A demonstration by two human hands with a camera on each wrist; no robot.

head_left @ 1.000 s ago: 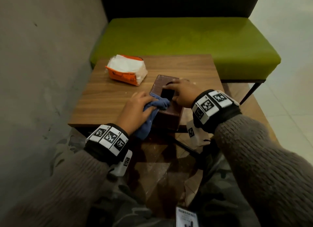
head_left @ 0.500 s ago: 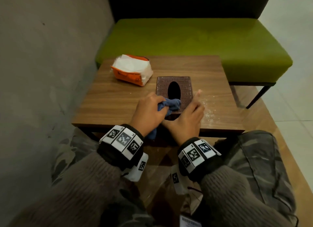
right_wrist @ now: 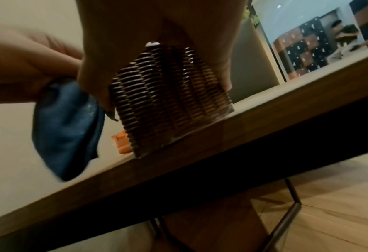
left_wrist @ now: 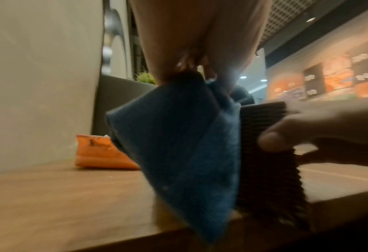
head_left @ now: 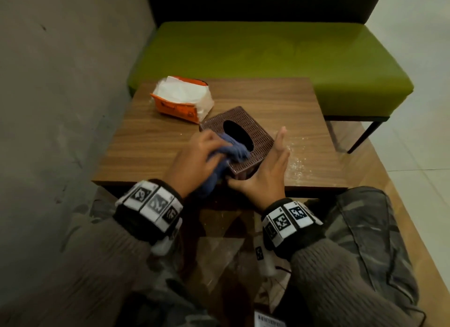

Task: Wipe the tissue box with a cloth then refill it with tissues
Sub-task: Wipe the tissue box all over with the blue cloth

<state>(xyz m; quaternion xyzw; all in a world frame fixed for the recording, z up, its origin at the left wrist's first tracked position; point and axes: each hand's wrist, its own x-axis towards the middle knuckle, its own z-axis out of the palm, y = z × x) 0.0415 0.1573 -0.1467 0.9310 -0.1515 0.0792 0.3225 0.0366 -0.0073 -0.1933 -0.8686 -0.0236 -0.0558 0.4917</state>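
The brown woven tissue box stands near the front edge of the wooden table, turned diagonally, its oval opening dark. My left hand grips a bunched blue cloth and presses it on the box's near-left top edge; the cloth hangs down that side. My right hand braces the box's near-right corner, fingers straight along the right side and thumb on the near side. From the right wrist, the box sits at the table edge. An orange and white tissue pack lies behind the box.
A grey wall runs along the left of the table. A green bench stands behind it. White dust is scattered on the table right of the box. My knees are under the front edge.
The box has turned from square to diagonal on the table. My right hand moved from its top to its right side. My left hand keeps the cloth on the near edge.
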